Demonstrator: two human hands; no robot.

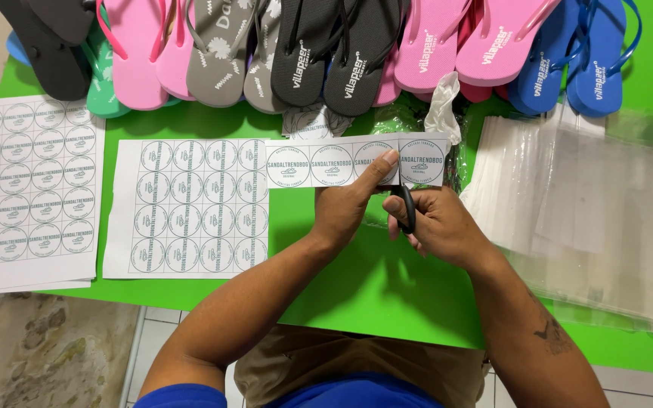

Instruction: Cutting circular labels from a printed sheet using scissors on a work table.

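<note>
The left hand pinches a strip of round labels by its lower edge, above the green worktop. The right hand is closed on black scissors, blades at the strip. The strip looks thin, light and floppy, easy to tear; hold it close to the cut. At nine o'clock lie two white label sheets. At twelve sit flip-flops. At three, clear bags.
</note>
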